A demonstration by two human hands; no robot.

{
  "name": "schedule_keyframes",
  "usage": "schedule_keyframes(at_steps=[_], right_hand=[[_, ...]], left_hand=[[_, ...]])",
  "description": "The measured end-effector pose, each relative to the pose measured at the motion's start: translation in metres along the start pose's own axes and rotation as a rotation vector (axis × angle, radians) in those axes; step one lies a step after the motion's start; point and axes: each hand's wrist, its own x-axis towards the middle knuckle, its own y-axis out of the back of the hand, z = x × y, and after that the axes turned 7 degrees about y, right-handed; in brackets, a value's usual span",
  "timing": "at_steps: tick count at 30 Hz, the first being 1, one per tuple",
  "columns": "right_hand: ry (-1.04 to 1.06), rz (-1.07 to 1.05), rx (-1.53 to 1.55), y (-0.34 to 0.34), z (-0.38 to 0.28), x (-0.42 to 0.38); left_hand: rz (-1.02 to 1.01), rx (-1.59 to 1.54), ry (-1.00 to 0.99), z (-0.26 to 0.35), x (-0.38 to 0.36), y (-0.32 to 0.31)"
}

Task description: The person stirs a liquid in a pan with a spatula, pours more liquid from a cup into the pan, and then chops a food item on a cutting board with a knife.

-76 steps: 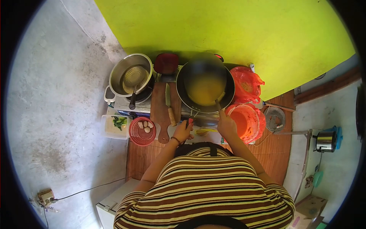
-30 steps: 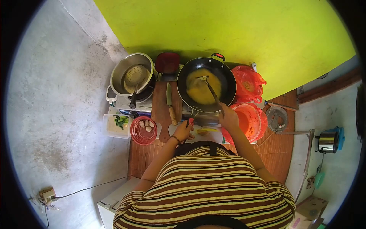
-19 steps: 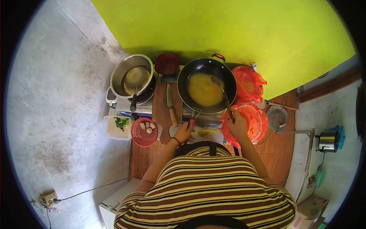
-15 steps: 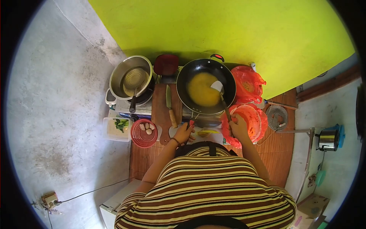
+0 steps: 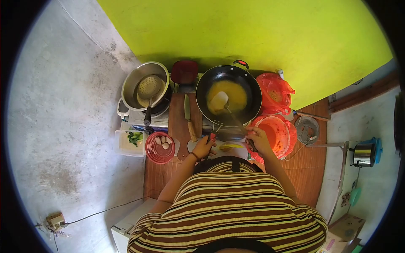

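Note:
A black wok [image 5: 205, 110] stands in front of me with yellow liquid [image 5: 238, 95] in it. My left hand [image 5: 204, 147] is closed around the wok's near handle [image 5: 212, 136], which has a red part. In my right hand [image 5: 260, 141] is the handle of a spatula [image 5: 220, 100], its pale blade in the left part of the yellow liquid. Left of the wok, a knife [image 5: 187, 108] with a wooden handle lies on a wooden cutting board [image 5: 177, 116].
At the left are a metal pot [image 5: 125, 90] with a strainer ladle, a red basket [image 5: 157, 158] holding several pale pieces, and a tub [image 5: 121, 147] with greens. Red plastic bags [image 5: 275, 90] and a red-lined container [image 5: 290, 135] stand at the right.
The spatula blade has moved left through the yellow liquid, and its handle slants more. My right hand has shifted slightly left and down. My left hand remains on the wok handle.

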Motion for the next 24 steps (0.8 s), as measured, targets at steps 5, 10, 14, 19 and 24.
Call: schedule_keyframes(at_steps=[5,10,14,19,24], right_hand=[[0.27,0.192,-0.456,0.007,-0.001,0.013],[0.312,0.268,-0.541,0.018,0.008,0.031],[0.085,0.15,-0.099,0.016,0.012,0.034],[-0.072,0.047,0.247,0.012,0.008,0.03],[-0.028,-0.004,0.279,0.009,0.006,0.024]], left_hand=[[0.005,-0.016,-0.013,-0.002,0.001,0.0],[-0.004,-0.039,-0.005,0.0,0.002,0.0],[-0.005,-0.046,0.005,0.001,0.002,0.0],[-0.016,-0.039,0.015,0.002,0.002,0.001],[-0.03,-0.037,-0.003,0.0,0.003,0.002]])
